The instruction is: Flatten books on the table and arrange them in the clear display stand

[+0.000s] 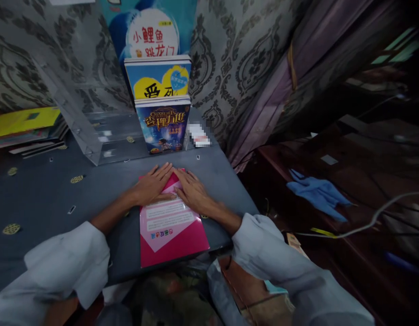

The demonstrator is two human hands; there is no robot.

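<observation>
Homelike room: mauve curtain (263, 120), standing books (165, 124)

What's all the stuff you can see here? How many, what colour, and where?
Cloth-covered table: one, greyish, in the middle
Glossy rectangular book: one, pink, table's near edge
Clear plastic rack: one, colourless, beyond the pink book
Upright illustrated books: three covers showing, blue and yellow, rack's right end
Book pile: one, yellow on top, table's far left
Small pixelated item: one, mostly white, right of the rack
Patterned backdrop: one, grey and black, behind
Hanging curtain: one, purplish, at right
Crumpled cloth: one, blue, at right
Curved cable: one, whitish, far right
Others at right: too dark to count
Left hand: one, bare, on the pink book
Right hand: one, bare, there too
Rolled sleeves: two, whitish, lower corners
</observation>
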